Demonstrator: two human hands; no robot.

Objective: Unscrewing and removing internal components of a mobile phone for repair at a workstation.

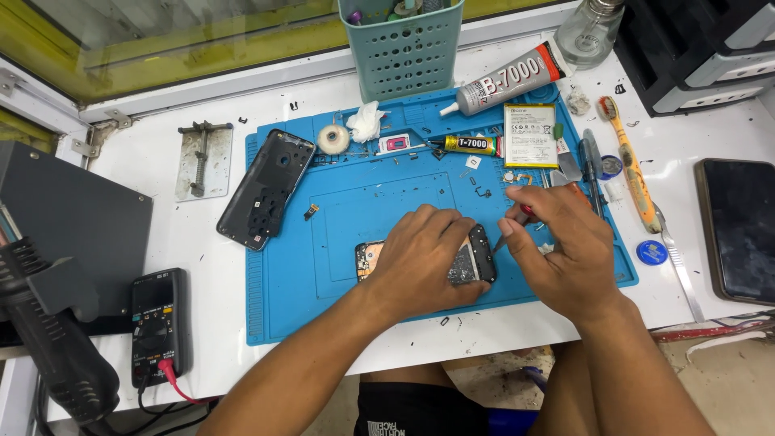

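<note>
An opened phone [476, 258] with its inner parts bare lies flat on the blue work mat [355, 202]. My left hand [424, 254] presses down on its middle and hides most of it. My right hand [561, 242] grips a small red-handled screwdriver [517, 222], whose tip points at the phone's right end. The phone's dark back cover [266, 190] lies apart at the mat's left edge. A flat white battery [529, 135] rests at the mat's far right.
Two glue tubes [504, 78], a tape roll [333, 139], a tissue wad, a teal basket [401, 44], a glass bottle [589, 28], an orange toothbrush [630, 165], tweezers, another phone [741, 230], a multimeter [157, 319], a hot-air tool [48, 339] and a metal holder [202, 159] surround the mat.
</note>
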